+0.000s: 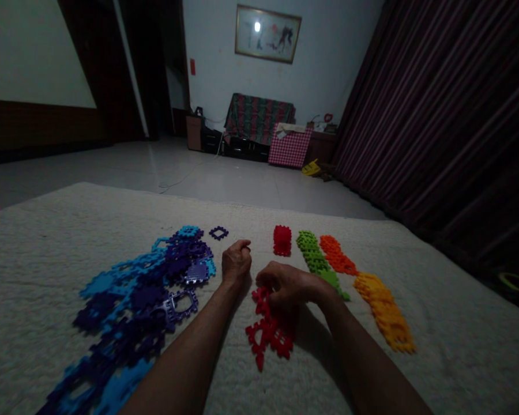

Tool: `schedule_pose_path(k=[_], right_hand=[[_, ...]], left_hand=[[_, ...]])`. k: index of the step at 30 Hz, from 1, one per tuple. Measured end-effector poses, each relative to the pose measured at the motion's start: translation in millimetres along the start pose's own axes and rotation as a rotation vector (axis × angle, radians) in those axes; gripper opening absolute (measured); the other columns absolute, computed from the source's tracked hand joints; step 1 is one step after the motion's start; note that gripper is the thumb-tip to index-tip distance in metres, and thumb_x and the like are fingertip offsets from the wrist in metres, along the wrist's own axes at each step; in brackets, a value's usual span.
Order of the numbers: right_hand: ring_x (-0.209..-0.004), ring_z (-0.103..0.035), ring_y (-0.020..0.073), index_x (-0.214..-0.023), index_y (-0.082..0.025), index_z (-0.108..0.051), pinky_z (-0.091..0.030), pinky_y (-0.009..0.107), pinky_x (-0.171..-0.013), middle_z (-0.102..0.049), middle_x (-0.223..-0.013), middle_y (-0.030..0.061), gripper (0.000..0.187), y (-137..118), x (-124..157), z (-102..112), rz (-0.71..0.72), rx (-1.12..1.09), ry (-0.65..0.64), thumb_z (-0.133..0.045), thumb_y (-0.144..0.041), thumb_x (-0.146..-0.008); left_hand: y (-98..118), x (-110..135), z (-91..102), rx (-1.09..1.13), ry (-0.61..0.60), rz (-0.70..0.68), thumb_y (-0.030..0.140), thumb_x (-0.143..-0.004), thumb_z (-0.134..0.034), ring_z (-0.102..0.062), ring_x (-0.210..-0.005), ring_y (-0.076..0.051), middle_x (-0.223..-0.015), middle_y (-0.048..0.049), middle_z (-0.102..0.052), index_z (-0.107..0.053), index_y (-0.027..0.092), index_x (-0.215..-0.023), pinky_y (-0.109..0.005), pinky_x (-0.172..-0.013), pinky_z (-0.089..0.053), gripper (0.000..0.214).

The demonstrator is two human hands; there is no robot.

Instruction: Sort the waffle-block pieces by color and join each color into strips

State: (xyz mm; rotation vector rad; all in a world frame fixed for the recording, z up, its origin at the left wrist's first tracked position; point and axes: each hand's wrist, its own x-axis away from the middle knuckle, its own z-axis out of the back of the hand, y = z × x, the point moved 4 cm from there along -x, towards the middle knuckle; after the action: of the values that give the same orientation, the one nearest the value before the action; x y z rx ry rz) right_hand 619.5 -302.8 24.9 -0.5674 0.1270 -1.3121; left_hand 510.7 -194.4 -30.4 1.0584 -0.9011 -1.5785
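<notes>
My left hand (237, 262) rests in a closed fist on the cream quilted cover, just right of the purple pieces. Whatever it may hold is hidden by its fingers. With bent fingers, my right hand (285, 283) pinches a red interlocking plastic piece (263, 300) at the top of a small loose heap. More red toothed pieces (281, 341) lie below that hand, partly covered by it. Beyond my hands sits a neat red stack (282, 240) of similar pieces.
Purple pieces (177, 265) and light blue pieces (101, 283) spread over the left side; one purple frame (218, 233) lies apart. Rows of green pieces (312, 252), orange pieces (337, 255) and yellow pieces (383, 308) lie to the right. The cover (436, 276) ends at the tiled floor (259, 187).
</notes>
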Motion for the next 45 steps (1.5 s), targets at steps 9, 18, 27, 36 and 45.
schedule_pose_path(k=[9,18,27,36,45], right_hand=[[-0.080,-0.064,0.0159,-0.103,-0.016,-0.071,-0.048,0.025,-0.071,-0.072,-0.092,0.0053,0.033,15.1,12.4,14.3,-0.166,-0.094,0.120,-0.075,-0.024,-0.071],[-0.067,-0.061,0.0140,-0.080,-0.018,-0.075,-0.039,0.021,-0.057,-0.072,-0.075,0.0018,0.020,12.6,34.7,11.1,-0.373,0.096,-0.026,-0.063,-0.010,-0.068],[-0.078,-0.057,0.0157,-0.085,-0.020,-0.070,-0.041,0.025,-0.071,-0.066,-0.086,0.0039,0.019,31.7,19.8,16.0,-0.236,0.194,0.490,-0.054,-0.012,-0.079],[-0.086,-0.059,0.0222,-0.098,-0.017,-0.064,-0.043,0.032,-0.078,-0.063,-0.092,0.0098,0.022,33.1,15.0,-4.5,-0.431,0.147,0.594,-0.055,-0.033,-0.087],[-0.096,-0.058,0.0269,-0.101,-0.019,-0.063,-0.044,0.037,-0.082,-0.059,-0.103,0.0113,0.026,29.0,8.1,-12.8,-0.481,0.179,0.575,-0.059,-0.028,-0.078]], left_hand=[[-4.9,-2.5,-2.9,0.003,-0.002,-0.005,0.015,-0.080,-0.047,-0.073,-0.083,-0.018,-0.096,-0.0071,-0.077,-0.075,0.017,-0.105,-0.028,-0.080,-0.056,0.038],[-0.3,0.1,-0.8,-0.003,-0.012,-0.001,0.014,-0.080,-0.047,-0.073,-0.082,-0.017,-0.095,-0.0069,-0.077,-0.076,0.017,-0.104,-0.026,-0.077,-0.056,0.038],[1.6,1.4,0.4,0.003,-0.016,0.008,0.015,-0.079,-0.047,-0.072,-0.081,-0.017,-0.094,-0.0063,-0.077,-0.076,0.018,-0.103,-0.026,-0.078,-0.055,0.038],[-1.0,0.3,-0.3,-0.013,-0.012,-0.019,0.017,-0.079,-0.048,-0.073,-0.083,-0.019,-0.095,-0.0081,-0.077,-0.076,0.017,-0.103,-0.027,-0.078,-0.055,0.037],[-2.4,-0.6,-1.1,-0.021,-0.003,-0.025,0.018,-0.079,-0.047,-0.073,-0.085,-0.018,-0.093,-0.0063,-0.077,-0.077,0.019,-0.100,-0.026,-0.078,-0.054,0.036]])
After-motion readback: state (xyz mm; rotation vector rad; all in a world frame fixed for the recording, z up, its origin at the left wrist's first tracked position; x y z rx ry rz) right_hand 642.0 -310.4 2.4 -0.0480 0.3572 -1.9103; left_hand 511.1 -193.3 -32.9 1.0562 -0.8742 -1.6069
